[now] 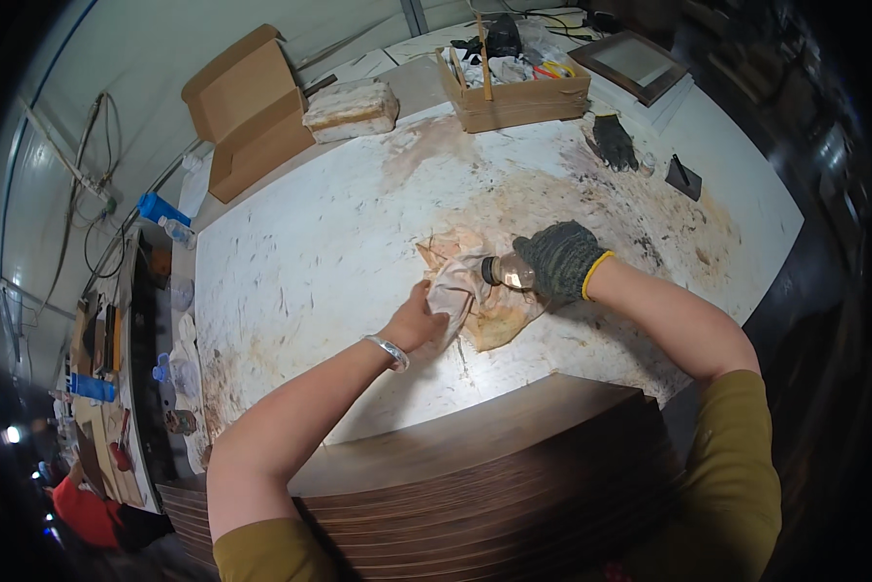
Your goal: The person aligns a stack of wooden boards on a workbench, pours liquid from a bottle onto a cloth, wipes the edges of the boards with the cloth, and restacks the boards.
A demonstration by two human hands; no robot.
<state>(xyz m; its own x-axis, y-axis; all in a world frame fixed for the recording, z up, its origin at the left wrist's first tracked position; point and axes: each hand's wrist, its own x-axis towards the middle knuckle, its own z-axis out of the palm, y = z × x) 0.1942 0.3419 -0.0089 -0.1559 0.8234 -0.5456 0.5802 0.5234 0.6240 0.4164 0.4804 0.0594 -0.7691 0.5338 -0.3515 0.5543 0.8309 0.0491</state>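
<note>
two grasps: pinching pale cloth [455,291] on the white tabletop [290,281] with left hand [419,320], clasping a clear bottle [516,274] neck-first toward it in gloved right hand [564,260]; probably wetting cloth, next needing steady tilt.

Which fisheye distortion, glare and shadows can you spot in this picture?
Head view throughout: edges of the white tabletop bow; glare brightens it near the dark board stack; the clear bottle glints; shadow falls beside the left forearm; the picture's corners go black.
</note>
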